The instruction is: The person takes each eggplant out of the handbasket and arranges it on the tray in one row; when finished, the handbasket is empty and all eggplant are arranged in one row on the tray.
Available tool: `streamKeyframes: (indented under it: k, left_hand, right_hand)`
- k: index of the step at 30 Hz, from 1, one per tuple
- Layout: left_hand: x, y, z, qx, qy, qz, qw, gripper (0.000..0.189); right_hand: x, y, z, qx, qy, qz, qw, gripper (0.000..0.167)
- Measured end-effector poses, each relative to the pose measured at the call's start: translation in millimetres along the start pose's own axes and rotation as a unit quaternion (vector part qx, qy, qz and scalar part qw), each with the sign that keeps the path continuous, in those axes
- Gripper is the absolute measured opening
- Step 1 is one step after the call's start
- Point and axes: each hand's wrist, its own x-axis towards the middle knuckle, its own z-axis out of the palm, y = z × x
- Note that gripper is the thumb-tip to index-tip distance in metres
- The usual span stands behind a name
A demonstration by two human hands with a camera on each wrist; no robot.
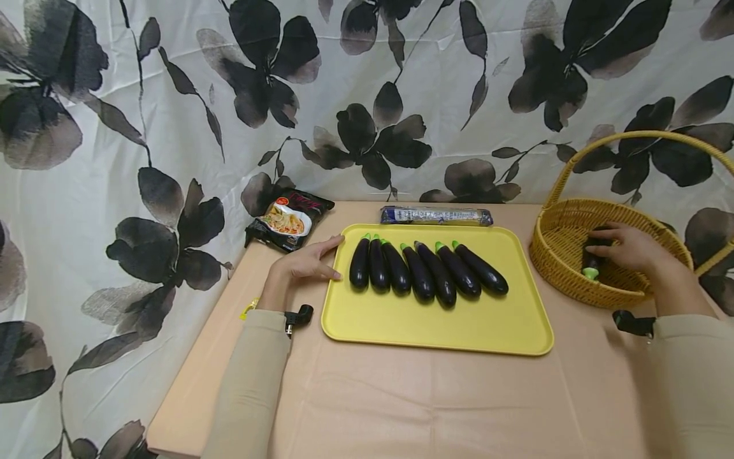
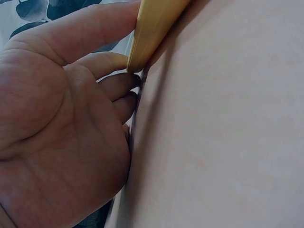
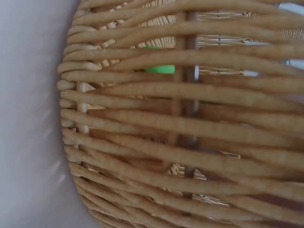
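Inside the wicker basket (image 1: 564,284) on the right, my right hand (image 1: 633,248) grips a dark eggplant (image 1: 590,258), its green stem end pointing toward me. The right wrist view looks through the basket's weave (image 3: 133,95), where a bit of green stem (image 3: 160,69) shows and the hand is mostly hidden. My left hand (image 1: 304,264) holds the left rim of a yellow tray (image 1: 436,328). Close up, the thumb and fingers (image 2: 102,64) meet at the tray's edge (image 2: 154,35). On the tray several glossy eggplants (image 1: 421,274) lie side by side in a row, green ends away from me.
A black noodle packet (image 1: 287,220) lies behind my left hand at the table's back left. Behind the tray sits a long blue and silver package (image 1: 436,215). The basket's tall handle (image 1: 636,135) arches over it. A floral cloth (image 1: 367,76) hangs along the back and left.
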Motion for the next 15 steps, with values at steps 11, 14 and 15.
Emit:
streamKeyframes:
  k: [11,14,15]
  left_hand:
    - [-0.8,0.9,0.1,-0.004,0.001,-0.002,1.0000,0.112]
    - [-0.8,1.3,0.0,-0.005,0.003,-0.003,1.0000,0.112]
    - [-0.9,1.5,0.0,-0.004,0.003,-0.002,1.0000,0.112]
  right_hand:
    - [-3.3,-2.8,0.4,0.020,0.016,-0.010,0.9996,0.060]
    - [-5.3,-4.0,-0.7,0.016,0.028,-0.013,0.9994,0.054]
    - [-6.2,-4.2,-1.2,0.013,0.030,-0.014,0.9994,0.052]
